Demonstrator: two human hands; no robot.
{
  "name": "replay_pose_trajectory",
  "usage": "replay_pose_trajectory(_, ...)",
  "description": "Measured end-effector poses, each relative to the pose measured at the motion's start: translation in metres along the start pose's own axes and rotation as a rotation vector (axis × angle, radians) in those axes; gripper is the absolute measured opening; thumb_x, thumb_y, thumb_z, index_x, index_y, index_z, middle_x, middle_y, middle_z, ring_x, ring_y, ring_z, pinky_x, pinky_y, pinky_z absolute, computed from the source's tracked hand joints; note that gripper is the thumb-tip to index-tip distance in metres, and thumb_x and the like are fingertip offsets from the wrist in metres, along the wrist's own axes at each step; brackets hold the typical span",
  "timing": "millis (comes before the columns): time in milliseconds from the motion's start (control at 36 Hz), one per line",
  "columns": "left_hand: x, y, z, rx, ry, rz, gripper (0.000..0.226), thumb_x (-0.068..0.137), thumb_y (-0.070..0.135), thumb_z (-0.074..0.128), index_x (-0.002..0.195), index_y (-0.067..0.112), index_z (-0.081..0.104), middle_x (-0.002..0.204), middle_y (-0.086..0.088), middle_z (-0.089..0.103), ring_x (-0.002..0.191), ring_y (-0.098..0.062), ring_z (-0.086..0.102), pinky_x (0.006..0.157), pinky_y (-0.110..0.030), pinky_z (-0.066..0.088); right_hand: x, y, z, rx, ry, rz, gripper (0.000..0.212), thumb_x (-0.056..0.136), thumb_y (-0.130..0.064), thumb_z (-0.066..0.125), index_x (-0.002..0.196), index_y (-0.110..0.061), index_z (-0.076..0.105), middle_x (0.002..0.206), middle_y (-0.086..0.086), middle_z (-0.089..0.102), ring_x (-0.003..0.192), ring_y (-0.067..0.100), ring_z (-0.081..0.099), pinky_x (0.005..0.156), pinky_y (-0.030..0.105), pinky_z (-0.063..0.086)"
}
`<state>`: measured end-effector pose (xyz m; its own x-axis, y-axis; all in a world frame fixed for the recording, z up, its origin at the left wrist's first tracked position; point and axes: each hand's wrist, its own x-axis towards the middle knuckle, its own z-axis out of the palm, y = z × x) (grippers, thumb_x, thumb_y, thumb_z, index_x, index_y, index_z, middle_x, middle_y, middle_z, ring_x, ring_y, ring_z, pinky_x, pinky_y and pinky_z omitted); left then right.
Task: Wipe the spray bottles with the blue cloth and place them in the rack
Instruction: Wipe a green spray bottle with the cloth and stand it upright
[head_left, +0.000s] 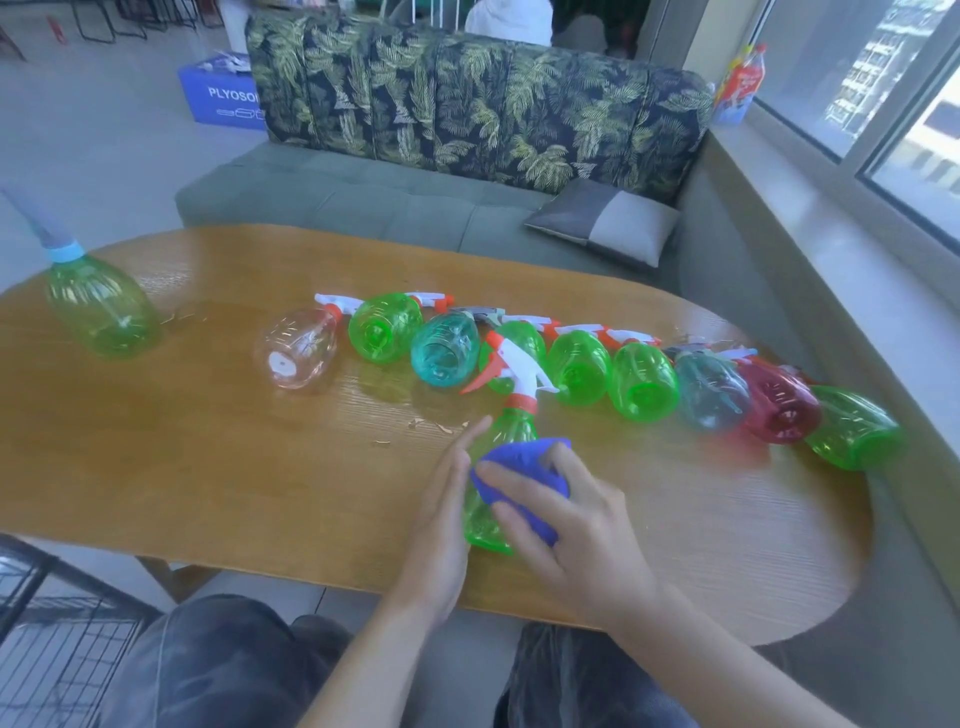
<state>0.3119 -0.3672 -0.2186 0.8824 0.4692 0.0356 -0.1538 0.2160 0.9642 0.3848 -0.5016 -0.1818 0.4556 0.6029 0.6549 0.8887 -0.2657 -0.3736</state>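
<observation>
Left hand (441, 499), fingers straight, steadies green spray bottle (496, 467) lying on counter (208, 457) at 6 o'clock. Right hand (566, 525) presses bunched blue cloth (524, 473) onto it. Blue box (221, 96) at 11 o'clock reads "PLYOSO", rest hidden.

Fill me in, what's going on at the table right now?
A person is wiping a green spray bottle over the wooden table. The left hand steadies the bottle with straight fingers, while the right hand rubs it with a bunched blue cloth. A row of other bottles lies on the table behind. A black wire rack sits at lower left.
</observation>
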Motion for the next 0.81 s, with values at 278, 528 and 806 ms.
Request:
replay_pose_trajectory(278, -0.003, 0.003, 0.002, -0.016, -0.051, 0.005, 0.056, 0.103, 0.068, 0.047, 0.152, 0.043, 0.058, 0.165, 0.005, 0.050, 0.158, -0.024, 0.039, 0.131, -0.062, 0.024, -0.006, 0.004, -0.019, -0.025, -0.058, -0.192, 0.028, 0.107, -0.039, 0.057, 0.128, -0.027, 0.072, 0.099, -0.002, 0.047, 0.074, 0.011, 0.048, 0.064, 0.019, 0.041)
replay_pose_trajectory(528, -0.002, 0.004, 0.004, -0.028, -0.032, -0.016, 0.054, 0.107, 0.063, 0.047, 0.153, 0.037, 0.058, 0.162, 0.004, 0.055, 0.155, -0.023, 0.045, 0.129, -0.062, 0.029, 0.030, -0.001, 0.002, 0.091, 0.054, 0.339, 0.029, 0.103, -0.047, 0.056, 0.123, -0.036, 0.074, 0.106, -0.006, 0.062, 0.089, 0.010, 0.064, 0.081, 0.035, 0.054)
replay_pose_trajectory(806, 0.000, 0.002, 0.000, 0.057, -0.024, 0.008, 0.055, 0.106, 0.067, 0.042, 0.153, 0.041, 0.057, 0.164, 0.009, 0.051, 0.156, -0.022, 0.042, 0.129, -0.060, 0.028, -0.024, -0.006, 0.001, -0.087, -0.059, -0.212, 0.025, 0.102, -0.034, 0.066, 0.125, -0.028, 0.075, 0.092, -0.004, 0.039, 0.070, 0.015, 0.045, 0.045, 0.031, 0.043)
